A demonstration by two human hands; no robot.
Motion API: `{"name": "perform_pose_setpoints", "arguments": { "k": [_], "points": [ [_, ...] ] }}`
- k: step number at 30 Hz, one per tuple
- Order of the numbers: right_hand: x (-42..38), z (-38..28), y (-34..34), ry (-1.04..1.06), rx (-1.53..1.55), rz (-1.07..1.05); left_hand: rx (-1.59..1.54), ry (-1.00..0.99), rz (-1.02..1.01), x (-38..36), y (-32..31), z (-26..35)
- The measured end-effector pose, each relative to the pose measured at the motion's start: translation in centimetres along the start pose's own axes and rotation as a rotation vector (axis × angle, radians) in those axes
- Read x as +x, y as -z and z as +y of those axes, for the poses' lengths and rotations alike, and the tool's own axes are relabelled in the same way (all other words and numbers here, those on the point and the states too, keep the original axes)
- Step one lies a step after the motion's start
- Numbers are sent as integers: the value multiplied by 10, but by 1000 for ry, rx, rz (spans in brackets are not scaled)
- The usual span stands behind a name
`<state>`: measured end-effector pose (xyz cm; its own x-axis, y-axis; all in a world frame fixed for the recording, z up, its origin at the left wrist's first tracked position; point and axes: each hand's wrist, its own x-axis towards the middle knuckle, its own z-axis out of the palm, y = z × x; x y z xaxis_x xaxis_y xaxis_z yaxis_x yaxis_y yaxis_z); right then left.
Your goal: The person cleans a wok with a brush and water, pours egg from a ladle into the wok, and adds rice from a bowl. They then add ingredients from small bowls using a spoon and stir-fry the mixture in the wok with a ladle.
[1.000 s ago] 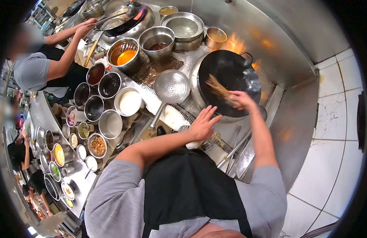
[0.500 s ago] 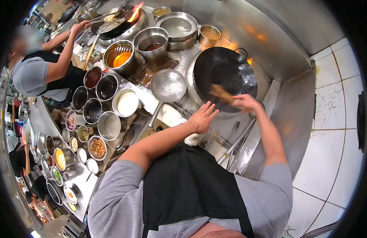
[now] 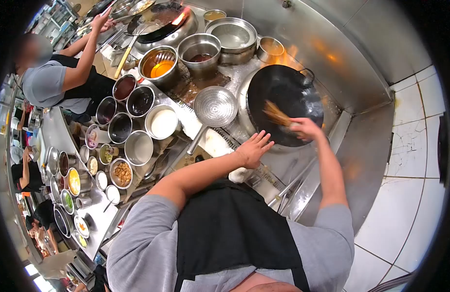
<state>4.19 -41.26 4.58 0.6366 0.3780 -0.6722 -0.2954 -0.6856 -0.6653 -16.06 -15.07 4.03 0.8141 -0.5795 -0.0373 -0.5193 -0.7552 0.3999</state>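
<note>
My right hand [image 3: 304,129] is closed around a bamboo brush [image 3: 276,114], whose bristles are over the inside of a dark wok [image 3: 293,82]. The wok sits on a burner, and flames show behind its far rim. Near the wok's front left edge, my left hand [image 3: 254,150] has its fingers spread and holds nothing. A perforated metal strainer [image 3: 215,106] rests left of the wok, its handle pointing toward me. A white cloth [image 3: 240,175] lies just below my left hand.
Metal pots, including one of orange liquid [image 3: 160,69], stand beyond the strainer. Several sauce containers [image 3: 161,122] line the left. A co-worker [image 3: 64,80] is at another wok [image 3: 159,31] at upper left. A metal wall [image 3: 351,53] bounds the right.
The view has shifted slightly, moving the wok and pots right in the picture. The brush is over the wok with its bristles more upright. The co-worker's hands have moved up and away from the pan.
</note>
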Motion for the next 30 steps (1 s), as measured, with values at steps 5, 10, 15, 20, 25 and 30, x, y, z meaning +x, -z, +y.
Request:
{"name": "perform_pose_setpoints", "arguments": {
  "k": [5, 10, 15, 20, 25, 30],
  "points": [
    [60, 23, 36, 351, -457, 1626, 4, -2, -20, 4, 4, -1],
    [63, -30, -78, 348, -153, 450, 14, -2, -48, 7, 7, -2],
    [50, 41, 51, 203, -484, 421, 4, -4, -26, 9, 6, -3],
    [33, 0, 35, 40, -332, 1351, -23, 25, -50, 8, 2, 1],
    [-21, -44, -70, 94, -180, 124, -52, 43, -122, 9, 6, 1],
    [-45, 5, 35, 59, -525, 260, -28, 60, -61, 5, 5, 9]
  ]
}}
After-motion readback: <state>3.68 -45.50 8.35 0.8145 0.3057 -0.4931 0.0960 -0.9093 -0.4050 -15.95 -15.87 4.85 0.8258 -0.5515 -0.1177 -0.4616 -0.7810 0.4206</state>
